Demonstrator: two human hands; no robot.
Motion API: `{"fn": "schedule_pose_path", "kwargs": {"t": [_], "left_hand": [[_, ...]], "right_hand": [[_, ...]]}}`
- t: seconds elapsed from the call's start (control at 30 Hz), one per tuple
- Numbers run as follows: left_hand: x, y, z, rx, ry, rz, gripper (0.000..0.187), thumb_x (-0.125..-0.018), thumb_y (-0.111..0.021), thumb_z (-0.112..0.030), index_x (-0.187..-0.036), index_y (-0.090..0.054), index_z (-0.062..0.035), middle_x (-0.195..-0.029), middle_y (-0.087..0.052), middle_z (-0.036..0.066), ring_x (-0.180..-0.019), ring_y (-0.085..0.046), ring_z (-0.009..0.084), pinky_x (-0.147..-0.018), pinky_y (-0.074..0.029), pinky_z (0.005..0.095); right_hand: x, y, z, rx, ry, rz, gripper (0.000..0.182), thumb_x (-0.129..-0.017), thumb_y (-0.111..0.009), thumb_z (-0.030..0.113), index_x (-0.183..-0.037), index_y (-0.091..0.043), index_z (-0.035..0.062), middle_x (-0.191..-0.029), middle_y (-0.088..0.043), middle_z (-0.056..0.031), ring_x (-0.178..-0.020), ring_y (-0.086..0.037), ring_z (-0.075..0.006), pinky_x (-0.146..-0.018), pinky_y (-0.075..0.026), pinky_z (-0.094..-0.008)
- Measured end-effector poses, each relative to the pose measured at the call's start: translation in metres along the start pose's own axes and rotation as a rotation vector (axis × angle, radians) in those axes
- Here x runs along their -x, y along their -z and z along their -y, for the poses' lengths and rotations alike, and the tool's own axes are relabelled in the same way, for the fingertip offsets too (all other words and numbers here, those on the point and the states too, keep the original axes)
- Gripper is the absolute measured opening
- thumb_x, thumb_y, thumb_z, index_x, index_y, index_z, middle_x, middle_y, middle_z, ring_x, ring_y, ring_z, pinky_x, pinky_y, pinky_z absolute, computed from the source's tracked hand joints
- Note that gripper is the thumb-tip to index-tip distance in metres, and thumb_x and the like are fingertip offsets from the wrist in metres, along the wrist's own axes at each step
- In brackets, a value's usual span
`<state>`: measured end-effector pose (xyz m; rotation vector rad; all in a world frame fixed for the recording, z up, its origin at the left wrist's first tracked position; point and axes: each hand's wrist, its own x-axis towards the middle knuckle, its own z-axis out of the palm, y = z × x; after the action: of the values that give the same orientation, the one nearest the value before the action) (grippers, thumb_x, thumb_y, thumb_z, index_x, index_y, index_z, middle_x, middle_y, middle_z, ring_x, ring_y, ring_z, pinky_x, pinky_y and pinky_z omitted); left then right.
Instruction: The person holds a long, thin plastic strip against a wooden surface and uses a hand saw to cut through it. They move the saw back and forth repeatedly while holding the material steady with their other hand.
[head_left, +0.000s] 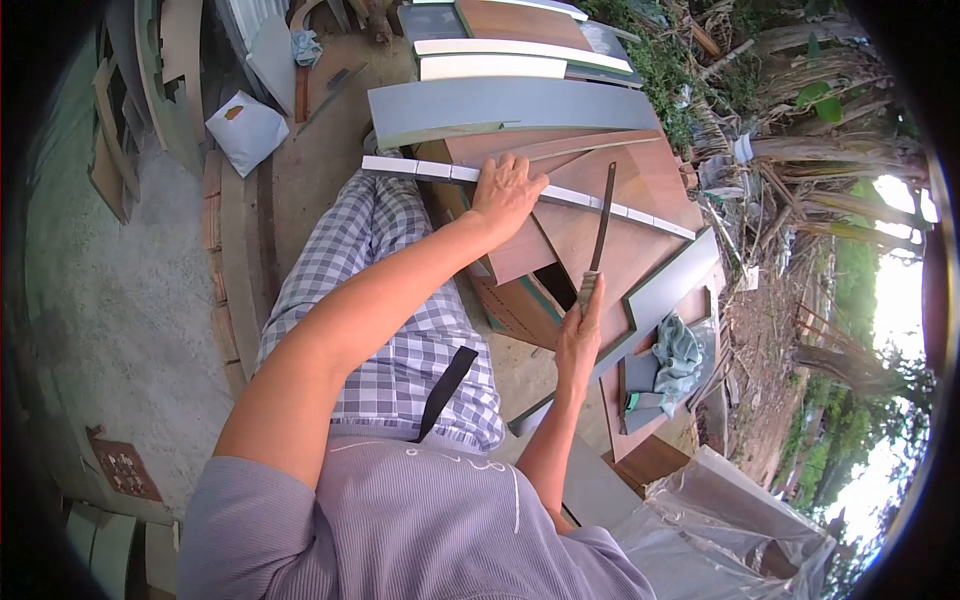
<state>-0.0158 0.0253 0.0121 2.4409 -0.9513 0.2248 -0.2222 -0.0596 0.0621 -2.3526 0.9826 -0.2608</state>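
A long, narrow white strip (pixel 640 216), crossed by thin dark lines at intervals, lies slantwise over the brown boards. My left hand (pixel 505 195) is closed over it near its middle, fingers curled across the top. In my right hand (pixel 579 335) is a slim dark blade, like a hacksaw blade (pixel 605 220), its lower end wrapped as a handle. The fist is closed round that wrapping. The blade stands up past the strip and overlaps it in this view. Beneath both hands is a brown wooden panel (pixel 570 235) resting on a cardboard box (pixel 515 310).
A grey curved panel (pixel 510 108) and stacked boards lie beyond the strip. At right are a grey angled piece (pixel 672 285) and a crumpled blue-green cloth (pixel 680 358). A white bag (pixel 246 132) sits on the floor at left, near leaning curved boards (pixel 165 80).
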Motion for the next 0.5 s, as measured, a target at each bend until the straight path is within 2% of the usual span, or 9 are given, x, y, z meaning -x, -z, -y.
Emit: {"fn": "schedule_pose_path", "kwargs": {"t": [0.1,0.17,0.23,0.27,0.4,0.47,0.5], "left_hand": [[0.000,-0.002,0.000,-0.005,-0.019,-0.034,0.017,-0.084,-0.063,-0.017,-0.101,-0.063,-0.0137,-0.095,-0.055,0.010,-0.099,-0.051,0.0270,-0.076,-0.037,0.0404],[0.002,-0.003,0.000,0.007,-0.021,-0.037,0.018,-0.083,-0.063,-0.017,-0.101,-0.063,-0.0138,-0.094,-0.055,0.010,-0.097,-0.051,0.0267,-0.076,-0.037,0.0400],[0.002,-0.003,0.001,-0.013,-0.024,-0.034,0.019,-0.084,-0.063,-0.018,-0.102,-0.062,-0.0136,-0.093,-0.054,0.010,-0.096,-0.051,0.0262,-0.074,-0.036,0.0393],[0.003,-0.002,0.001,-0.009,-0.021,-0.034,0.019,-0.084,-0.063,-0.018,-0.102,-0.062,-0.0136,-0.093,-0.054,0.010,-0.096,-0.051,0.0262,-0.074,-0.036,0.0393],[0.001,0.000,0.000,0.004,-0.024,-0.038,0.019,-0.083,-0.063,-0.017,-0.102,-0.062,-0.0133,-0.091,-0.054,0.010,-0.094,-0.052,0.0260,-0.074,-0.036,0.0390],[0.003,-0.002,0.002,0.001,-0.020,-0.023,0.019,-0.083,-0.063,-0.017,-0.102,-0.062,-0.0132,-0.091,-0.054,0.010,-0.094,-0.053,0.0259,-0.074,-0.036,0.0388],[0.002,-0.002,0.003,-0.013,-0.026,-0.025,0.019,-0.083,-0.063,-0.016,-0.102,-0.062,-0.0133,-0.091,-0.054,0.010,-0.094,-0.053,0.0257,-0.074,-0.036,0.0387]], "right_hand": [[0.006,-0.010,-0.001,0.002,0.075,-0.026,0.059,-0.097,-0.044,0.011,-0.150,-0.023,0.0276,-0.082,-0.056,-0.0118,-0.065,-0.051,-0.0167,-0.063,-0.046,-0.0344],[0.010,-0.007,0.006,-0.019,0.028,0.020,0.058,-0.099,-0.043,0.012,-0.150,-0.022,0.0277,-0.084,-0.058,-0.0127,-0.067,-0.052,-0.0173,-0.064,-0.046,-0.0351],[0.010,-0.006,0.010,0.044,0.026,0.053,0.061,-0.097,-0.043,0.008,-0.151,-0.018,0.0216,-0.070,-0.059,-0.0193,-0.054,-0.053,-0.0257,-0.056,-0.044,-0.0353],[0.010,-0.008,0.007,0.050,0.046,0.036,0.061,-0.097,-0.043,0.007,-0.150,-0.019,0.0208,-0.062,-0.055,-0.0165,-0.050,-0.050,-0.0244,-0.052,-0.041,-0.0330],[0.007,-0.009,0.009,0.057,0.043,0.051,0.061,-0.096,-0.043,0.006,-0.150,-0.019,0.0209,-0.069,-0.058,-0.0189,-0.054,-0.053,-0.0261,-0.055,-0.043,-0.0334],[0.005,-0.012,0.009,0.014,0.101,0.004,0.061,-0.096,-0.043,0.006,-0.150,-0.020,0.0211,-0.080,-0.061,-0.0223,-0.060,-0.057,-0.0281,-0.059,-0.045,-0.0359],[0.003,-0.014,0.011,0.009,0.101,0.009,0.061,-0.096,-0.043,0.006,-0.150,-0.020,0.0211,-0.080,-0.061,-0.0223,-0.060,-0.057,-0.0281,-0.059,-0.045,-0.0359]]}}
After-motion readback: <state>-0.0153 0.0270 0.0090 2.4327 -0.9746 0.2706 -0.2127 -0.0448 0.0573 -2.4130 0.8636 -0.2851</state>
